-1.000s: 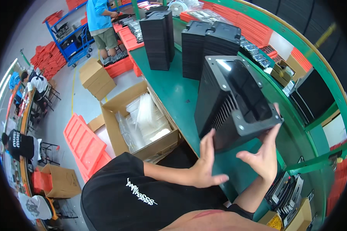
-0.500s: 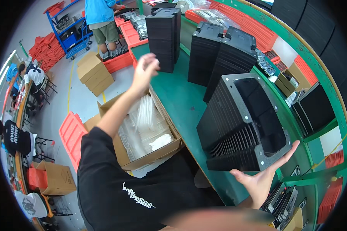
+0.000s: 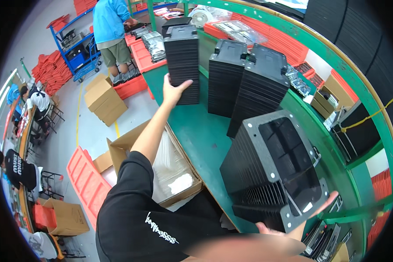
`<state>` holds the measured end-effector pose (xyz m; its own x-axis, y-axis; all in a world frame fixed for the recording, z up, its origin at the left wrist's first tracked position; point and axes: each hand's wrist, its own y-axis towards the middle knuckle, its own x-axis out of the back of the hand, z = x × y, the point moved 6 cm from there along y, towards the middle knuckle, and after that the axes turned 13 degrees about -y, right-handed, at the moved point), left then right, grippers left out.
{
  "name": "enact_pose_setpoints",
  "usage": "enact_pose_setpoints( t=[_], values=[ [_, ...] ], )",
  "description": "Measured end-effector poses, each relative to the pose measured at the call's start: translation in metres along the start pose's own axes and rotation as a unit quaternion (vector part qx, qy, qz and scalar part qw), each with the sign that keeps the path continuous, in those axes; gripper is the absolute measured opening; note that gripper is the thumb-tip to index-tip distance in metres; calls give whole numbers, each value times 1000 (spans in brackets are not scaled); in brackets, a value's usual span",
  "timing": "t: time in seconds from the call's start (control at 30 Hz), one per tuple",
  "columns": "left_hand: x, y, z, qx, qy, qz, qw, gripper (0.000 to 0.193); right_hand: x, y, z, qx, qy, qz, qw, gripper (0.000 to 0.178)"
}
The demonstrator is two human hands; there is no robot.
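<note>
My left hand [image 3: 175, 91], thumb and fingers spread, is at the near left side of a tall stack of black trays [image 3: 182, 61]. Whether it presses on the stack is hard to tell. At the lower right, a large tilted stack of black slotted trays [image 3: 249, 174] shows a glossy dark panel [image 3: 288, 153] framed by a grey border with pale round dots. My right hand [image 3: 292, 231] holds this stack by its near lower end, thumb on one side and fingers stretched along the other. A blurred skin-coloured shape covers part of the wrist area.
Two more black tray stacks [image 3: 225, 81] stand on the green table [image 3: 201, 131]. Left of it sits an open cardboard box [image 3: 190, 181] with clear plastic sleeves. A red tray lid [image 3: 86, 183] leans beside the box. A green frame [image 3: 353, 65] curves along the right. A person in blue [image 3: 109, 22] works at the far end.
My left hand has come from the air down to the tall far stack, its fingers spreading. The large near stack sits lower in view with my right hand still at its end. The view has shifted.
</note>
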<state>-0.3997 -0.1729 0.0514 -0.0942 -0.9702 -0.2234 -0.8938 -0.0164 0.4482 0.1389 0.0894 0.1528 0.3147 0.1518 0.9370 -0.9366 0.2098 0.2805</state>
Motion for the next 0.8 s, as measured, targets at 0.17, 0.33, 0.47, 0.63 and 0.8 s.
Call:
enact_pose_setpoints(
  t=[0.17,0.33,0.47,0.63,0.8],
  values=[
    [-18,-17,-18,-166,391,-11,905,92,-31,27,6,-1,75,43,996,128],
    [-18,-19,11,-149,331,-34,931,92,-9,58,-132,-51,113,63,990,123],
    [-20,-11,38,-61,70,37,995,92,-22,19,-194,-83,170,75,979,118],
    [-23,-6,68,-117,195,-33,973,73,-30,3,-250,-88,235,99,963,113],
    [9,-9,69,15,128,73,989,51,-66,-7,-74,-85,289,110,947,107]
  ],
)
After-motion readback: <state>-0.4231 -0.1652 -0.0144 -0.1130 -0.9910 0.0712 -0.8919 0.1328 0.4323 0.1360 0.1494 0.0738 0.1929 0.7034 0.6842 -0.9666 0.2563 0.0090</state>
